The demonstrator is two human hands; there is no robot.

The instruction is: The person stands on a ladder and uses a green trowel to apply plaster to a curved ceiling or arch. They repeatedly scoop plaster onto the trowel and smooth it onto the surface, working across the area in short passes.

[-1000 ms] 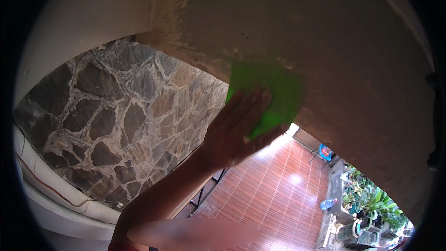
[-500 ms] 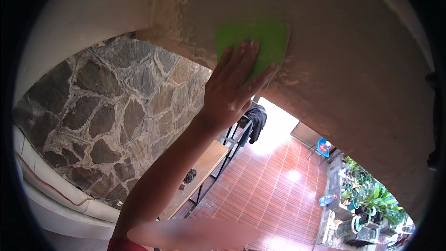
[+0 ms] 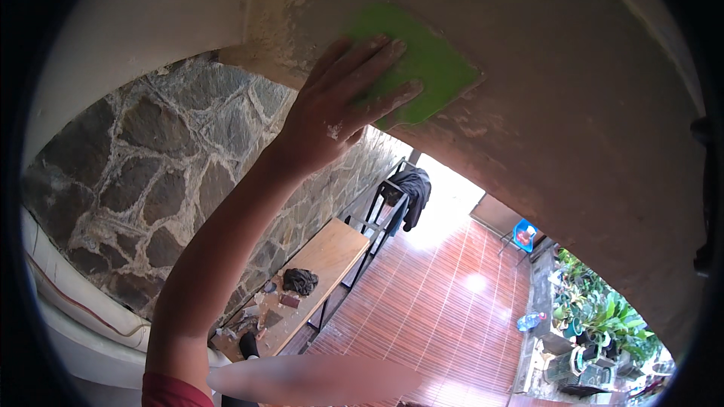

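My left hand [image 3: 332,105] reaches up from the lower left, a red sleeve on its arm. It holds a flat, square green putty spreader [image 3: 434,79] against the underside of a grey-brown plastered beam [image 3: 558,128]. My fingers lie across the spreader's face, and my thumb is partly hidden below it. White smears mark the back of this hand, and pale residue runs along the spreader's edges. My right hand is out of the picture.
A stone wall [image 3: 158,188] rises at left. Below is a wooden plank [image 3: 332,245] on a black metal frame, bearing a dark crumpled bundle [image 3: 300,281] and scraps. Red tiles [image 3: 422,294] cover the floor. A blue chair [image 3: 523,235] and potted plants [image 3: 603,324] stand right.
My left hand has shifted left and slightly up along the beam. The green spreader has turned, a corner now pointing right. More of the plank and its scraps shows.
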